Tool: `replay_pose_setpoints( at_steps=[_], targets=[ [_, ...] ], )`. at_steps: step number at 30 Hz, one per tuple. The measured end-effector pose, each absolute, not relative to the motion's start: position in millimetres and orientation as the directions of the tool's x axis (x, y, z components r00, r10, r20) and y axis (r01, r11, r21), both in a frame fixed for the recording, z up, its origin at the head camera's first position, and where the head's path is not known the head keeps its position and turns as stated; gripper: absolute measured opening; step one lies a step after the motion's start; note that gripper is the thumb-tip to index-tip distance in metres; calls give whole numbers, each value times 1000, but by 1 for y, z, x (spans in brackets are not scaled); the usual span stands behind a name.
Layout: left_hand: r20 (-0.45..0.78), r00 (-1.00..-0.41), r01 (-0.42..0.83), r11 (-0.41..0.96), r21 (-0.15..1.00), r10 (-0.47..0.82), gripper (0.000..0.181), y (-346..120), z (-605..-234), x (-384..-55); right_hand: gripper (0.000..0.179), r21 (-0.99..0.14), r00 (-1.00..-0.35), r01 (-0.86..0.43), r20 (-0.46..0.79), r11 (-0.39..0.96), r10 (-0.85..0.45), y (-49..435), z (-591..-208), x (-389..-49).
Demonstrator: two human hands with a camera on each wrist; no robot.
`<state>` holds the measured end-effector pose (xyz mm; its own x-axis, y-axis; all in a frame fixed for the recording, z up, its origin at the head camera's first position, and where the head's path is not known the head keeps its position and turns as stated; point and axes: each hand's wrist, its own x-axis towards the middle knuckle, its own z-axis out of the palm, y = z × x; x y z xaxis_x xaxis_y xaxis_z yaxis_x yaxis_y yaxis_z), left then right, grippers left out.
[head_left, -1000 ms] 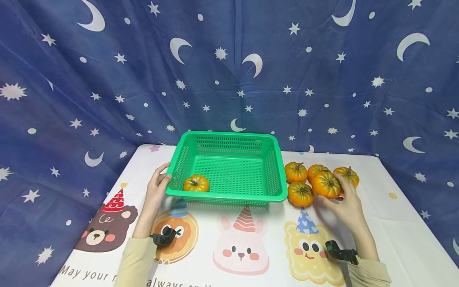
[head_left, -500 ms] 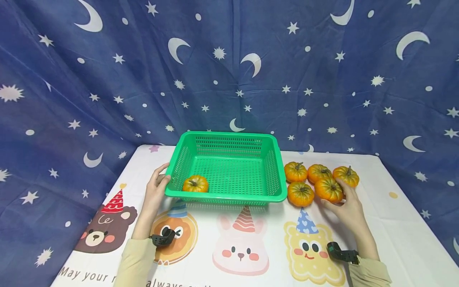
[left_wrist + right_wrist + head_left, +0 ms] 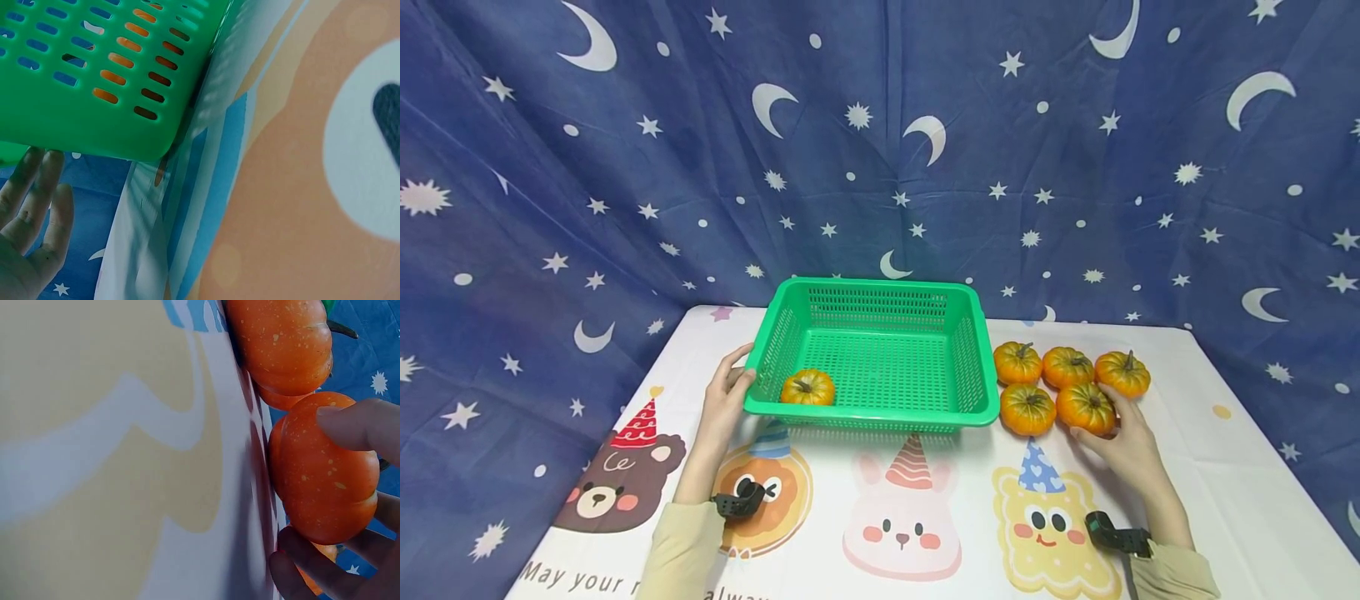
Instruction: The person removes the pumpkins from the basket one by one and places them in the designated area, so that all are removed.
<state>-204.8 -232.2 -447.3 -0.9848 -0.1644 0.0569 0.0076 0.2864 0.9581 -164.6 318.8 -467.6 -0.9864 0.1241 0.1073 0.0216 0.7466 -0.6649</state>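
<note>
A green plastic basket [image 3: 880, 417] with slotted walls stands on the table, one small orange pumpkin [image 3: 808, 387] in its near left corner. At the basket's left side my left hand [image 3: 724, 398] holds the rim, its thumb at the edge; in the left wrist view the fingertips [image 3: 51, 159] meet the rim. My right hand [image 3: 1129, 437] grips another ribbed pumpkin [image 3: 1086, 408] at the near right of a cluster. The right wrist view has the thumb [image 3: 350, 425] across that pumpkin's side and the other fingers curled below it, close over the tablecloth.
Several more pumpkins sit close by: two in the back row [image 3: 1018, 362] [image 3: 1067, 367], one at the back right [image 3: 1122, 372], and one at the near left [image 3: 1027, 409] beside the basket. A cartoon-print tablecloth [image 3: 985, 517] covers the table; a starry blue curtain [image 3: 850, 150] hangs behind.
The right hand has lowered its pumpkin slightly rightward and toward the near side, into the near row; the pumpkin behind shows more fully. Left hand and basket stay put.
</note>
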Motion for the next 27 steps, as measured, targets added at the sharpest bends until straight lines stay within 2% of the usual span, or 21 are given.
replay_pose_setpoints(
  at_steps=[19,27],
  targets=[
    [58,-984,11,271,962,-167,44,-232,-448,-205,90,-667,-994,-23,91,745,52,321,-468,-165],
    [72,-984,27,260,965,-166,44,-233,-450,-206,95,-674,-998,-1,52,739,46,322,-470,-164]
  ],
)
